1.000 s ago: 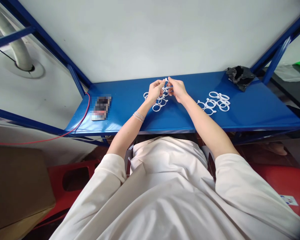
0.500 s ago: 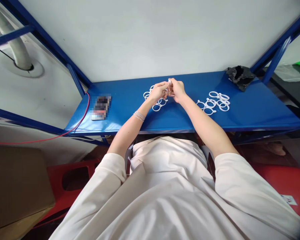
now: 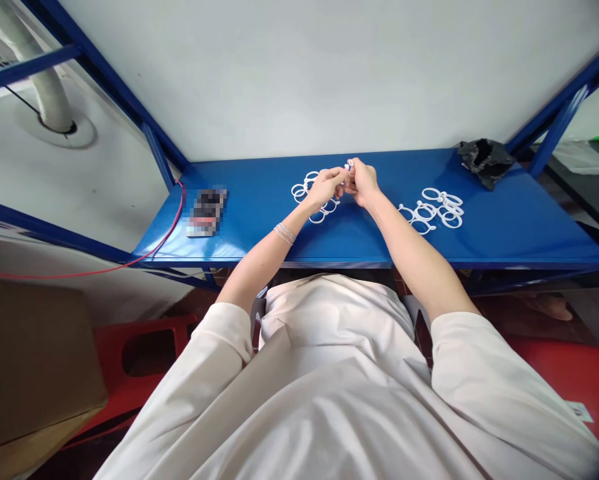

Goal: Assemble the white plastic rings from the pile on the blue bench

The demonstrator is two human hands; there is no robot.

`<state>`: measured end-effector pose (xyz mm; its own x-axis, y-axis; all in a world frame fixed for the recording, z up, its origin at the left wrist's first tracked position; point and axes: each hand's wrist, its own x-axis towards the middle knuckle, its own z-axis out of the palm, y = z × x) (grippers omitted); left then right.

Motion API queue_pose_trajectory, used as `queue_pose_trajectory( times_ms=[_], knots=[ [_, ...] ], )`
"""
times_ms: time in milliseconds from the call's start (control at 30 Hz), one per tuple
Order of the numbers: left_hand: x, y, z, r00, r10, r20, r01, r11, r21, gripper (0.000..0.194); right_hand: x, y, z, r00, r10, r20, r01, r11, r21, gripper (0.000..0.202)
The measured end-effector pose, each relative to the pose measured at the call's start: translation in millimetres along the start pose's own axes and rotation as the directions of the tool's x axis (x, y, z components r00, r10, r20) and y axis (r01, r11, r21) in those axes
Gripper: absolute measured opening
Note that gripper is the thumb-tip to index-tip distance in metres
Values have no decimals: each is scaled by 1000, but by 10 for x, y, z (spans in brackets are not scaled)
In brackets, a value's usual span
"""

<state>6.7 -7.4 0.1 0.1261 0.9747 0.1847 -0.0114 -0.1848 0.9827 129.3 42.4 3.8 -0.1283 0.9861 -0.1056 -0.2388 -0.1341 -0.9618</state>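
Observation:
My left hand [image 3: 329, 187] and my right hand [image 3: 364, 181] meet above the middle of the blue table. Their fingertips are closed around a small white piece [image 3: 350, 164], which looks like part of a white curtain ring; most of it is hidden by the fingers. Under and beside my left hand lies a loose group of white curtain rings [image 3: 317, 222], each with a small knob or eyelet on its rim. A second group of these rings [image 3: 442, 208] is spread out to the right of my right forearm, some overlapping.
The blue table [image 3: 259, 200] backs onto a pale wall. At its left lies a pixelated object [image 3: 206, 213], near a red cable [image 3: 174, 223] crossing the edge. A crumpled black bag [image 3: 486, 163] sits at the back right. Red chairs [image 3: 144, 350] and a cardboard box [image 3: 39, 367] stand below.
The view has shifted slightly, moving the whole scene a little right. Both hands stay together with their fingers on the small white piece; the ring groups look the same.

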Motion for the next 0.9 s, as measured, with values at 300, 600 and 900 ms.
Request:
queue_pose_trajectory(
  times_ms=[300, 600, 900],
  knots=[
    [-1, -16, -13, 971, 54, -235, -20, 990, 141, 51, -136, -20, 31, 977, -168, 133, 196, 953, -232, 62],
    [-20, -14, -90, 953, 120, -277, -81, 985, 149, 26, -226, -71, 25, 961, -212, 179, 258, 919, -298, 56],
    [8, -90, -98, 943, 168, -286, -104, 969, 225, 31, -101, 61, -43, 931, -354, 89, 363, 870, -334, 55]
  ],
)
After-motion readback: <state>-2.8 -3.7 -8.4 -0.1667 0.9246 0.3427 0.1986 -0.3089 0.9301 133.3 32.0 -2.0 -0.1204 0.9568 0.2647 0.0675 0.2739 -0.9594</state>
